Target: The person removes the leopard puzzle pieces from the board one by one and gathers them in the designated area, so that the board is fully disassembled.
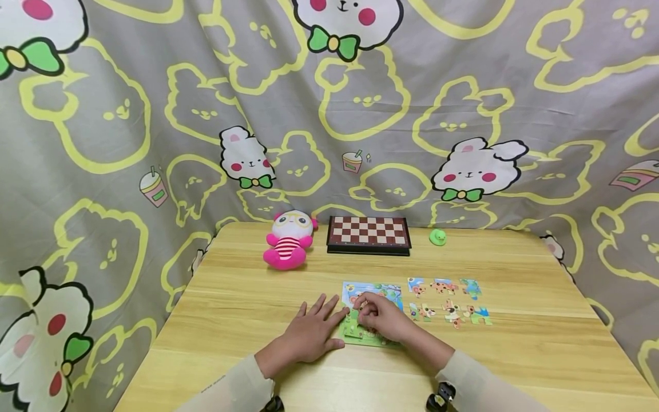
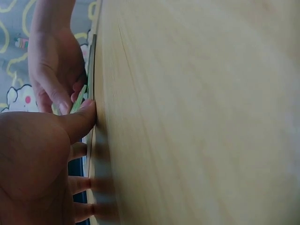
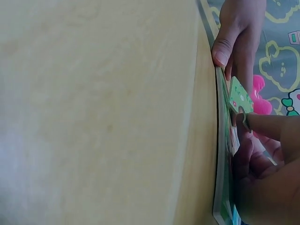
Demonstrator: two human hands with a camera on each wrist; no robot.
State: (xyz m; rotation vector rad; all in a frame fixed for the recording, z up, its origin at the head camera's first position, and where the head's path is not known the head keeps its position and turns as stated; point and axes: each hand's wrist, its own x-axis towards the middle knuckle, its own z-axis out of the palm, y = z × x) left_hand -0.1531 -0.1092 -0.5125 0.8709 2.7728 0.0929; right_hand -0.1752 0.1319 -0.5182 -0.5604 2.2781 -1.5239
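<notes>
A jigsaw board (image 1: pixel 372 341) with a colourful picture lies on the table in front of me. My right hand (image 1: pixel 385 320) is over the board and hides its middle. Between thumb and finger it pinches a green puzzle piece (image 3: pixel 240 96), which stands tilted up from the board in the right wrist view. Spread flat at the board's left side, my left hand (image 1: pixel 310 335) rests on the table with its fingertips at the board's edge. In the left wrist view, the left thumb (image 2: pixel 83 119) is close to the tilted piece.
Several loose puzzle pieces (image 1: pixel 454 313) lie in two rows right of the board. Farther back are a pink panda plush (image 1: pixel 288 243), a chessboard box (image 1: pixel 368 233) and a small green duck toy (image 1: pixel 438 237). A patterned curtain (image 1: pixel 309 171) hangs behind the wooden table (image 1: pixel 231 309).
</notes>
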